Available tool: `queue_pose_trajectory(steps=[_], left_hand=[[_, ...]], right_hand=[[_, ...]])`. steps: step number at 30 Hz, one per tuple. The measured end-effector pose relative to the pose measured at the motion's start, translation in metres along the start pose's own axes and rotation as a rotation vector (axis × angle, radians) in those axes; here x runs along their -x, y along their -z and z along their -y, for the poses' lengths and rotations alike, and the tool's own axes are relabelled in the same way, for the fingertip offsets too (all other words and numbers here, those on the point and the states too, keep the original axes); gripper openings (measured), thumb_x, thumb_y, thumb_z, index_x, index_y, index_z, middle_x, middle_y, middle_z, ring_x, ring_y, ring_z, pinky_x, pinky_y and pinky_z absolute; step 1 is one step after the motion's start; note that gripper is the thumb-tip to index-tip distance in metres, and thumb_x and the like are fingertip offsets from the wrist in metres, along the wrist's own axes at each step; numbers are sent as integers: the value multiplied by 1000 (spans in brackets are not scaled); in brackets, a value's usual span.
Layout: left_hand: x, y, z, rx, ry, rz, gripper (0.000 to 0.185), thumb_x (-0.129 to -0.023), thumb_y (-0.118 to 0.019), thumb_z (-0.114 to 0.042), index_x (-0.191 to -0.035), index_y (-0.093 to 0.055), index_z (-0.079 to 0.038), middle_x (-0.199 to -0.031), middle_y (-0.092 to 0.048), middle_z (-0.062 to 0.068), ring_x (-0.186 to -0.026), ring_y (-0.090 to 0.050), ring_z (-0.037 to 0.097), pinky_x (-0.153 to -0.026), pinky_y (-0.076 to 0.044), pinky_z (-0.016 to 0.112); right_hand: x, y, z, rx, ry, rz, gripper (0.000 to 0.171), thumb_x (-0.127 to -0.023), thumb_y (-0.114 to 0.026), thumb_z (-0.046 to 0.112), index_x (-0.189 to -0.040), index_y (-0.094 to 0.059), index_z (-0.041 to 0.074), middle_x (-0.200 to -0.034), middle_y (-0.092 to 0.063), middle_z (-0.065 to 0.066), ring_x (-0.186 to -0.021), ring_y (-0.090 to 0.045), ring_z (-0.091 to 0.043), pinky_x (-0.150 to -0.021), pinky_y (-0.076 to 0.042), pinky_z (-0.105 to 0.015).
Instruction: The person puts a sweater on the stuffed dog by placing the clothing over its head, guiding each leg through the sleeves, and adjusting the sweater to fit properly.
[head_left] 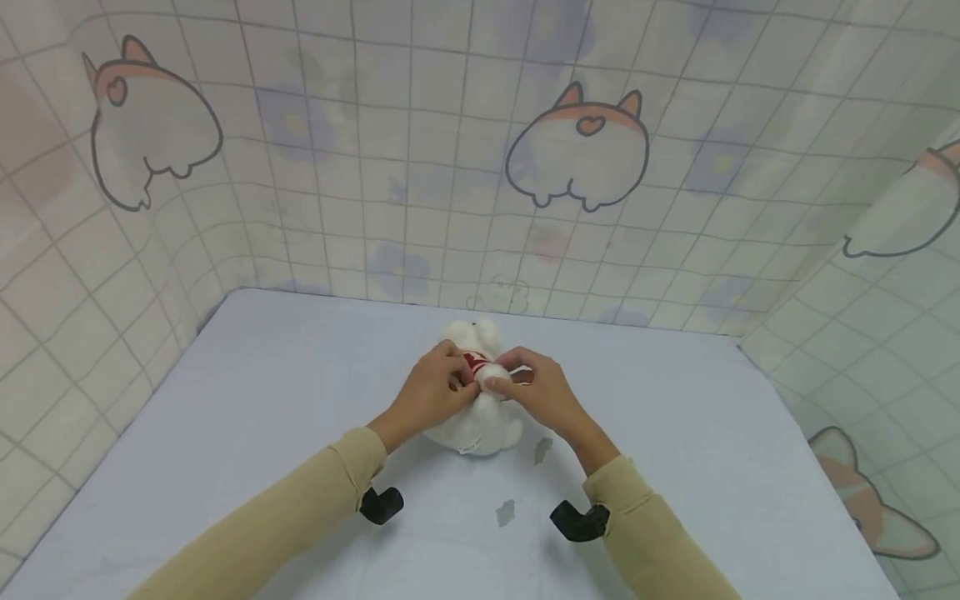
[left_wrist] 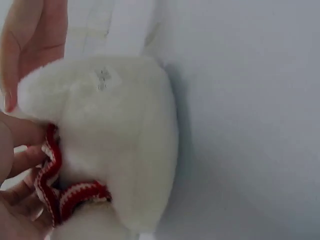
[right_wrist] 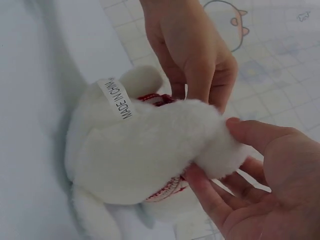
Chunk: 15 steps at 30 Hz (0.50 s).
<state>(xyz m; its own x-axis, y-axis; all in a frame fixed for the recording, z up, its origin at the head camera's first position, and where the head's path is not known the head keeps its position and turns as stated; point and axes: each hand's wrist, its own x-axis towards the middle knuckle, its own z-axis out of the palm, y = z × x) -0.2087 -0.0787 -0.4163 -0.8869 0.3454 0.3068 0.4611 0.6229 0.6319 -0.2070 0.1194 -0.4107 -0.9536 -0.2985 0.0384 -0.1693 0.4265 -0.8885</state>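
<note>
Since the white plush toy (head_left: 480, 412) lying mid-table (head_left: 225, 400) looks light and squishy, I'd grab its body; left hand (head_left: 431, 392) pinches the red knit band (head_left: 474, 361), right hand (head_left: 542, 392) curls round a fluffy limb.

Even, soft overhead light; my sleeves cast faint shadows on the pale blue table (head_left: 262, 400). Head view bows the tiled walls at its edges. Wrist views are washed-out; my near fingers (left_wrist: 20, 220) blur.

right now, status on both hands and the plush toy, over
Left hand pinching the red-and-white band. Right hand gripping the white plush toy. Toy lying on the table. Nothing in the way.
</note>
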Motion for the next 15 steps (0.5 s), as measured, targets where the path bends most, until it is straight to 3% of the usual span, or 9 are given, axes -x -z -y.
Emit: queue_pose_trajectory(steps=[4,10,15], left_hand=[[-3,-1,1,83,102,27,15,-80,-72,-8,-68,-63,-8,-93,-54,6,-82,-54,16,-73,-48,26],[-6,1,5,322,225,123,12,-84,-73,-13,-76,-68,-7,-111,-56,5,-98,-57,19,-86,-51,32],[-7,4,4,442,284,130,8,-86,-72,-16,-81,-72,-9,-115,-58,2,-112,-52,19,-95,-47,37]], right_hand=[[-1,-1,4,-56,-4,-10,31,-89,-70,22,-113,-63,3,-114,-64,-15,-90,-69,-24,-80,-57,-48],[-8,-6,1,-72,-41,-43,34,-88,-72,28,-113,-62,8,-120,-61,-13,-86,-68,-17,-74,-59,-37],[-11,-7,5,-48,-63,-46,31,-90,-69,31,-111,-61,10,-116,-59,-10,-80,-65,-16,-69,-57,-30]])
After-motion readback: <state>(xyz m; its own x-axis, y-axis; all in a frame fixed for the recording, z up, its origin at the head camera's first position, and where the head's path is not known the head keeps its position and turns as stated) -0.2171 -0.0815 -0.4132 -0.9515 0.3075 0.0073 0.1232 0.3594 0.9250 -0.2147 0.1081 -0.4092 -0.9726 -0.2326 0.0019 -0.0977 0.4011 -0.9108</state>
